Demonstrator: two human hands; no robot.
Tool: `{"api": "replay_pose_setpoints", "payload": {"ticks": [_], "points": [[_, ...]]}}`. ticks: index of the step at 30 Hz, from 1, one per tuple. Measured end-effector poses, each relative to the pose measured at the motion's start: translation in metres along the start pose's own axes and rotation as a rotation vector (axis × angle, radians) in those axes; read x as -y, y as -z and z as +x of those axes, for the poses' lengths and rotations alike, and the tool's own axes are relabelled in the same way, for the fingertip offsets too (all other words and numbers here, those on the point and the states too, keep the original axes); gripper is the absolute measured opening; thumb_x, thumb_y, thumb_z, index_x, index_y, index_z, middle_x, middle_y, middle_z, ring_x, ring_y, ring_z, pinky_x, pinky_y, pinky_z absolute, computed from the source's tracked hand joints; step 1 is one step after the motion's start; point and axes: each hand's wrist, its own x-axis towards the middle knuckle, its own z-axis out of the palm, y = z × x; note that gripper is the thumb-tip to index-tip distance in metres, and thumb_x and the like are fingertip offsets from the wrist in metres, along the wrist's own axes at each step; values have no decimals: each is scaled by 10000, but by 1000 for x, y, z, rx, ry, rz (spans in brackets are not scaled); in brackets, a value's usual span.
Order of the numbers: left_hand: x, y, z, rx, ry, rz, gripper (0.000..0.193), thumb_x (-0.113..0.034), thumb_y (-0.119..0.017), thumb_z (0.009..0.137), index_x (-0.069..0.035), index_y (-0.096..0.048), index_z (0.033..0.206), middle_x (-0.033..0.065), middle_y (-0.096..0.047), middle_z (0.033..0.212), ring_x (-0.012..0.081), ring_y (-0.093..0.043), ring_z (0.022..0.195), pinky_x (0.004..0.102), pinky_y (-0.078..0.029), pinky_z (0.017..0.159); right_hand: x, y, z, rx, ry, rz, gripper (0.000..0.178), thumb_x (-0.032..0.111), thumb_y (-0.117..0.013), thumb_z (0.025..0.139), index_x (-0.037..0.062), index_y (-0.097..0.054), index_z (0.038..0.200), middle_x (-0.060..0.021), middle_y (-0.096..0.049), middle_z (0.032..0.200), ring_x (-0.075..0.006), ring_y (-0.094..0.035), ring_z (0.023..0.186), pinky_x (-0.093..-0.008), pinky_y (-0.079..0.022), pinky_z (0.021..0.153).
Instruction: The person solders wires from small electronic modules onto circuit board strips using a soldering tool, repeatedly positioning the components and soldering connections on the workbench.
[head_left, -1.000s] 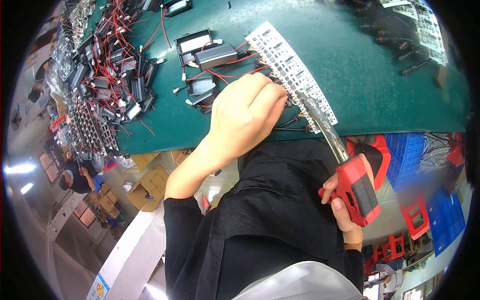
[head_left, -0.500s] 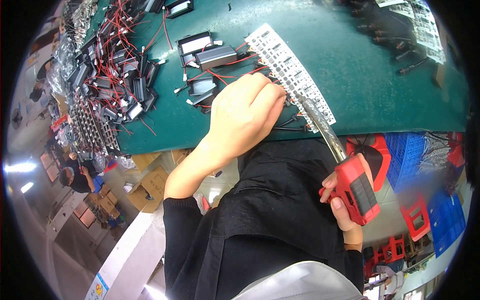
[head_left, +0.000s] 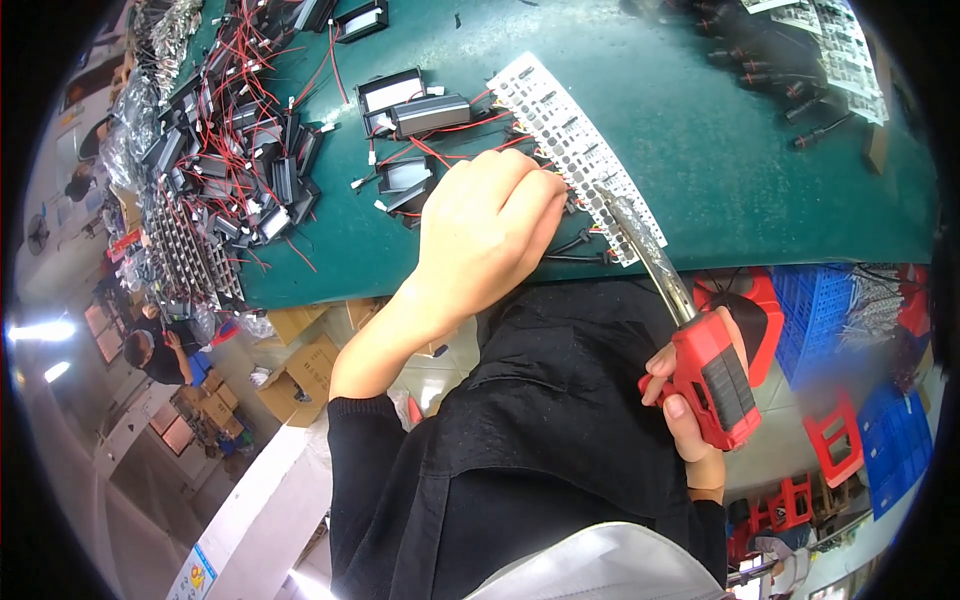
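Observation:
A white strip of circuit boards (head_left: 610, 178) lies slantwise on the green table, with wires and black leads along its left edge. My left hand (head_left: 490, 220) is closed in a pinch at that edge; what its fingertips hold is hidden, though thin wires run beside them. In my right hand (head_left: 686, 428) is a red and black soldering gun (head_left: 712, 375), its fingers wrapped round the grip. The gun's long metal barrel (head_left: 650, 255) points up and left, its tip at the board close to my left fingertips. Black cases (head_left: 430, 115) with red wires sit left of the strip.
A tangled pile of black cases and red wires (head_left: 250, 150) covers the table's left side. More board strips (head_left: 845, 60) and black cable ends (head_left: 770, 75) lie at the far right. Blue crates (head_left: 805, 310) and a red stool (head_left: 765, 325) stand beyond the near table edge (head_left: 720, 265).
The soldering tip has shifted very slightly along the board. My left hand keeps its pinch in almost the same place, and the view has moved a little.

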Motion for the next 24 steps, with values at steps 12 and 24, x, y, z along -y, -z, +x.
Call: {"api": "replay_pose_setpoints", "payload": {"ticks": [12, 24], "points": [[-9, 21, -15, 47, -32, 60, 287, -73, -769, 658, -71, -659, 923, 66, -582, 877, 221, -555, 738, 319, -433, 643, 0, 4, 0, 6, 6, 36, 747, 122, -646, 805, -79, -239, 1398, -152, -647, 888, -163, -629, 639, -279, -525, 632], [-19, 4, -18, 38, 30, 31, 244, -40, -729, 723, -45, -640, 950, 75, -582, 799, 220, -584, 635, 307, -470, 524, 0, 6, 1, 31, -5, -65, 734, 142, -649, 797, -95, -268, 1378, -113, -660, 831, -150, -625, 619, -277, -515, 641]]}}
